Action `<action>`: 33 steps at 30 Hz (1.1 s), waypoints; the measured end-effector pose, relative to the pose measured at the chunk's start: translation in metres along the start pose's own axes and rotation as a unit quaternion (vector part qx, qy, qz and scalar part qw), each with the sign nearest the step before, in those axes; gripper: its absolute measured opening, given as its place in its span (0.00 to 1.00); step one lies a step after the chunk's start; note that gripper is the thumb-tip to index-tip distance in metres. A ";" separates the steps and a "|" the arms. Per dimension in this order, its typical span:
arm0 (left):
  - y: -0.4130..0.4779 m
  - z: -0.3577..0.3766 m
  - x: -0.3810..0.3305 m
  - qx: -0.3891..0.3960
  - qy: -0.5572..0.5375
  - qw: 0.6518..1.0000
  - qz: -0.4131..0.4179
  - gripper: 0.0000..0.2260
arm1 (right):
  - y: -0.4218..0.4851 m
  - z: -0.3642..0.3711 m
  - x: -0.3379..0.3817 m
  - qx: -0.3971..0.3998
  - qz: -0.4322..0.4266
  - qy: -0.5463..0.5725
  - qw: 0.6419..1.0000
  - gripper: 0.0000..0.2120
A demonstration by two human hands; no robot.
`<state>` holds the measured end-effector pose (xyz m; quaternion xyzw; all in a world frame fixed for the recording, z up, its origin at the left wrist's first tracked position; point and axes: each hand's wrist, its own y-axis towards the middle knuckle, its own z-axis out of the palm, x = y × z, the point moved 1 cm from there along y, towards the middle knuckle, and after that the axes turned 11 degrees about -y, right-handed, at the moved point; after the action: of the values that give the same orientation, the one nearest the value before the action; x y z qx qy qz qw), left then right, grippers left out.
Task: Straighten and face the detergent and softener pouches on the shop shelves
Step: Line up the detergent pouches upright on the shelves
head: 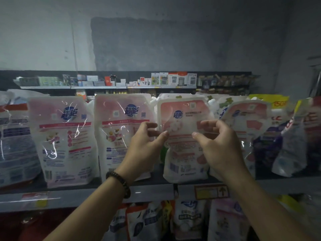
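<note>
A small pink-and-white pouch (184, 115) stands upright on the upper shelf (156, 188), facing me. My left hand (145, 146) pinches its left edge, thumb on the front and fingertips at the edge. In front of the pouch's right half my right hand (218, 143) is held with curled fingers, and only the thumb tip touches the pouch. Two larger pink pouches (66, 136) (121, 129) stand to the left, facing forward. Another pink pouch (250, 122) leans to the right of the small one.
Blue pouches (13, 140) stand at the far left, and purple and yellow ones (284, 140) lean at the right. More pouches (187, 221) fill the shelf below. Behind, a far shelf (132, 86) carries small boxed goods. A price tag (210, 192) hangs on the shelf rail.
</note>
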<state>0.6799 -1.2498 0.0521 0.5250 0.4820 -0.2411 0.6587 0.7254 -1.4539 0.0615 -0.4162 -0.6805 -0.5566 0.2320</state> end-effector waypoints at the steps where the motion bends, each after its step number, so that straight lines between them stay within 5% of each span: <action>1: 0.001 0.004 0.002 -0.001 -0.003 1.000 -0.006 0.23 | 0.000 -0.003 -0.003 -0.003 0.003 0.003 1.000 0.12; 8: 0.009 0.034 0.016 -0.013 -0.089 0.996 -0.008 0.28 | -0.002 -0.018 -0.020 0.027 0.005 -0.033 0.999 0.15; 12: 0.012 0.041 0.022 -0.021 -0.172 0.985 -0.019 0.10 | -0.003 -0.021 -0.024 0.048 0.003 -0.042 0.998 0.12; 17: 0.008 0.042 0.020 -0.034 -0.217 0.975 -0.021 0.08 | -0.005 -0.018 -0.026 0.059 0.001 -0.067 0.996 0.06; 33: -0.001 0.019 0.008 -0.055 -0.223 0.970 0.080 0.07 | -0.012 -0.015 -0.016 0.091 -0.022 -0.004 0.996 0.10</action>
<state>0.6896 -1.2664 0.0447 0.4578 0.2920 -0.2717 0.7946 0.7216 -1.4739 0.0465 -0.3803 -0.7381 -0.4960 0.2540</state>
